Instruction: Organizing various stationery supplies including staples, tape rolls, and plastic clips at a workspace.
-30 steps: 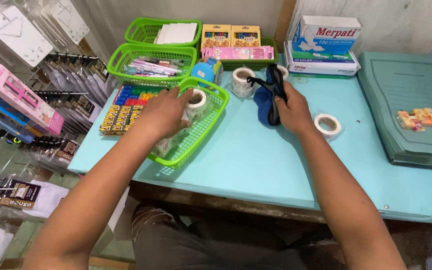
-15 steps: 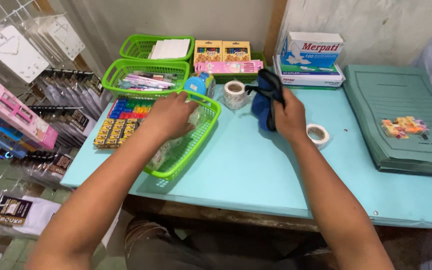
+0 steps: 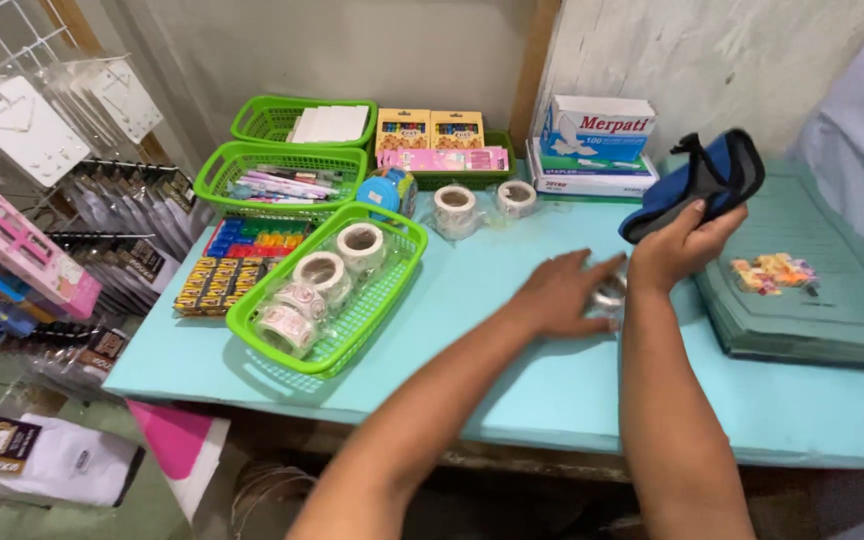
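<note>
My right hand (image 3: 680,243) holds a blue and black pouch (image 3: 698,183) lifted above the light blue table (image 3: 512,380), near its right side. My left hand (image 3: 562,293) lies flat on the table, fingers spread, touching a roll of clear tape (image 3: 609,295) that is partly hidden behind my right wrist. To the left, a green plastic basket (image 3: 337,330) holds several wrapped tape rolls (image 3: 323,272). Two more tape rolls (image 3: 455,209) sit on the table behind it.
Two green baskets (image 3: 282,165) with pens and white cards stand at the back left, beside crayon boxes (image 3: 430,130) and stacked white boxes (image 3: 592,140). Green folders (image 3: 832,290) with small colourful items lie at right. Hanging packaged goods (image 3: 32,230) fill the left.
My left hand left the green basket and crossed right to the tape roll on the table. My right hand lifted the blue pouch up and to the right.
</note>
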